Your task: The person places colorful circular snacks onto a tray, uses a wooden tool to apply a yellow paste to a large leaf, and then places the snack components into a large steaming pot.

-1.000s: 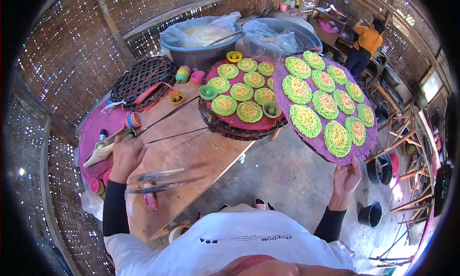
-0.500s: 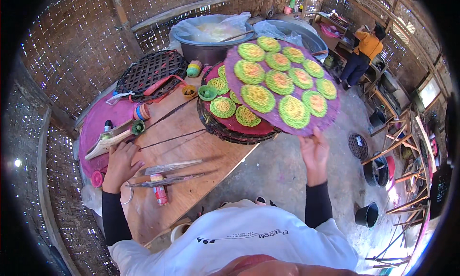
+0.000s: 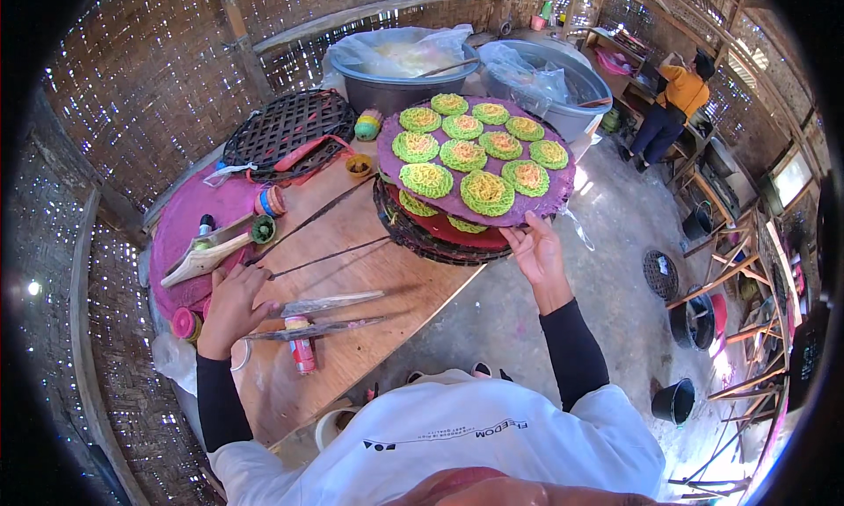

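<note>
A person's bare right hand (image 3: pixel 538 247) pinches the near edge of a round tray covered in rough purple cloth (image 3: pixel 561 180), which bears flat, noodle-like green discs with yellow-orange centres (image 3: pixel 462 155). The tray is over a round red-surfaced tray (image 3: pixel 488 237) of similar discs on a black woven base (image 3: pixel 422 247), at the far edge of a plywood table (image 3: pixel 352 269); whether its far side touches anything is unclear. The left hand (image 3: pixel 233 304), loosely spread, palm down, lies just beside a pale wooden lever-like tool (image 3: pixel 207 258). One-handed support could let the upper tray tip, sliding its discs; lowered unevenly, it could squash those beneath.
</note>
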The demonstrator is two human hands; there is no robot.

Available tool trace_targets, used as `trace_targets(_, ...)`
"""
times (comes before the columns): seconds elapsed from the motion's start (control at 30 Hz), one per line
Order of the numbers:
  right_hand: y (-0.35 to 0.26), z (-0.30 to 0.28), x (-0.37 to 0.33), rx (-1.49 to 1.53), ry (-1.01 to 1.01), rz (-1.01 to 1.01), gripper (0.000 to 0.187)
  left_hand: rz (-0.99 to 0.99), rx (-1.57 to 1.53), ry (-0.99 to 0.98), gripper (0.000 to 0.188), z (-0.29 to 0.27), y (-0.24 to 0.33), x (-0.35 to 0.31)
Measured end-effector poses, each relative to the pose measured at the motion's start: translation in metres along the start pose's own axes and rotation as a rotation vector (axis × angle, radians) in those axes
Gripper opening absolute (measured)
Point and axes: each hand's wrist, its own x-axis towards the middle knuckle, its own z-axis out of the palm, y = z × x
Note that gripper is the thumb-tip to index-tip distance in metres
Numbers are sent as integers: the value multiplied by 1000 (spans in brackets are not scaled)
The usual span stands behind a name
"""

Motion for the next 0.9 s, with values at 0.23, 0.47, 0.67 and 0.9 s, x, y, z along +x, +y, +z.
trace_targets(0.23,-3,21,-8,-137,67,-7,28,18,26,28,41,-8,4,5)
trace_targets(0.47,-50,33,-4,-367,72,377,50,38,113,148,39,-12,11,18)
trace_targets(0.67,-86,19,0,-1213,-139,588,50,-63,218,424,29,13,3,39)
trace_targets(0.9,-162,-108,47,-1140,280,-148,25,-293,261,493,29,15,3,70)
